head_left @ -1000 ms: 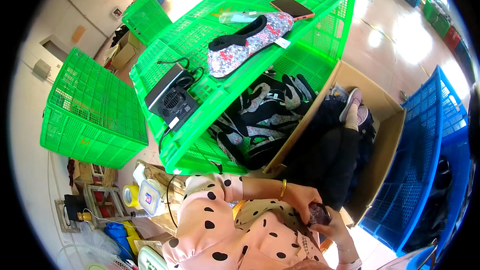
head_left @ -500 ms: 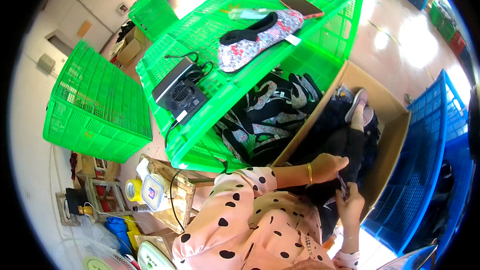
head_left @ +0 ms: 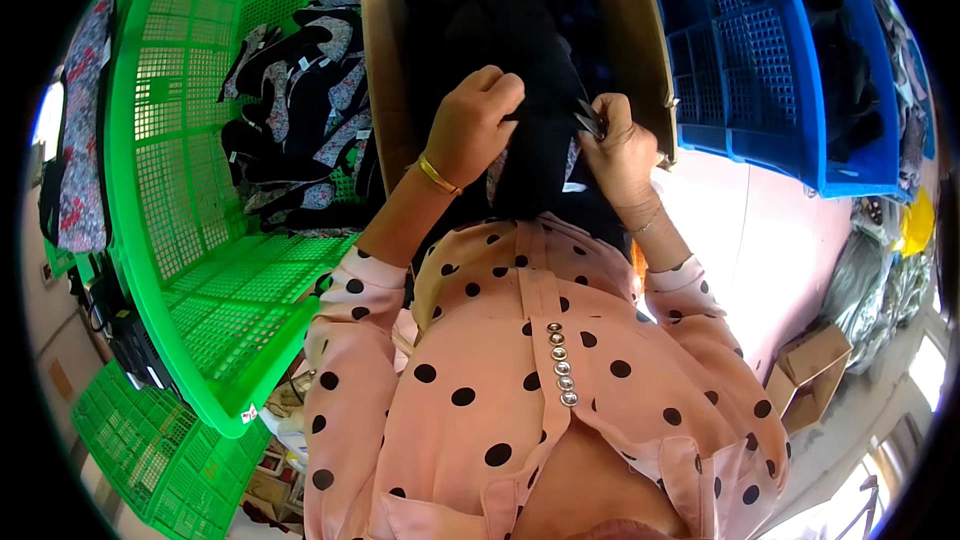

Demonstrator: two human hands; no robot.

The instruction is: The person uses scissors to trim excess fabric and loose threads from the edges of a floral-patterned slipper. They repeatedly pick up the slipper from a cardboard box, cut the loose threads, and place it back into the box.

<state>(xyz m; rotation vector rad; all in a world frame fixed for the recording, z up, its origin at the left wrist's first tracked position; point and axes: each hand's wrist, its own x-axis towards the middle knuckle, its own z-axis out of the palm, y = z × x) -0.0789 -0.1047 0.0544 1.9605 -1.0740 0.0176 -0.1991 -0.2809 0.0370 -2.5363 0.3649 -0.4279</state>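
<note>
My left hand (head_left: 476, 125) is closed above my black-trousered lap, fingers curled; whatever they might pinch is hidden. A little to the right, my right hand (head_left: 622, 152) grips small dark snips (head_left: 590, 120), their pointed blades sticking out toward the left hand. The two hands are apart. Below and between them, a patch of floral fabric (head_left: 496, 172) shows on my lap, mostly covered. Inside the green crate (head_left: 178, 70) at left lies a heap of black and floral slippers (head_left: 335, 40) with small white tags.
A cardboard box (head_left: 640, 30) surrounds my outstretched leg and dark items. Blue crates (head_left: 740, 50) stand to the right. Another floral slipper (head_left: 82, 130) and a black device (head_left: 125, 330) sit on the green crate's outer side. A small carton (head_left: 808, 370) is at lower right.
My view has swung down and turned, so the crate now appears at left. My hands, close together at a patterned piece before, are now apart, and the snips' blades show in the right.
</note>
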